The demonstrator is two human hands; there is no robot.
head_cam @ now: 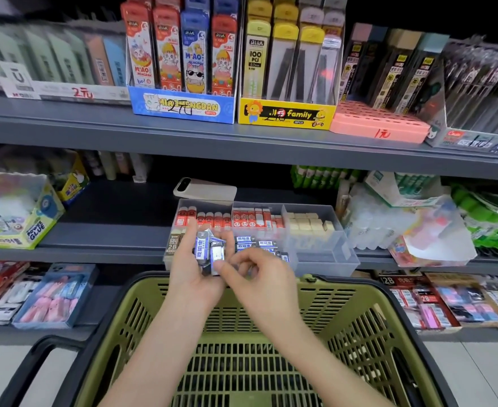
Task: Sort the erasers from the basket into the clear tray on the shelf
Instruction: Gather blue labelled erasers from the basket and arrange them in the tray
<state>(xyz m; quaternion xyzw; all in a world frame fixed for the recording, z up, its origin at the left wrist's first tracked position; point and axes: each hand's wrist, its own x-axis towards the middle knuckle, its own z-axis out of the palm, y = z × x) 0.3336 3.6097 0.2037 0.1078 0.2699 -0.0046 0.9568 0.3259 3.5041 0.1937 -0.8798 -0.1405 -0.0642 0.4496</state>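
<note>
Head view: the left hand (193, 279) closes its grip round a bundle of blue-and-white sleeved erasers (209, 251), at least three, though blur hides the exact count. It holds them over the near edge of the one clear tray (325, 261) on the shelf (109, 230). The right hand (261, 271) curls just beside the bundle; I cannot tell whether its grip pinches one. The one green basket (359, 327) sits below, its far rim near the tray's front.

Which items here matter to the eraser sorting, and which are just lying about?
In use: blue-and-white wrapped erasers in left hand; right hand; clear compartmented plastic tray; olive-green plastic basket.
Bystanders: white phone behind tray; yellow cardboard display box.
</note>
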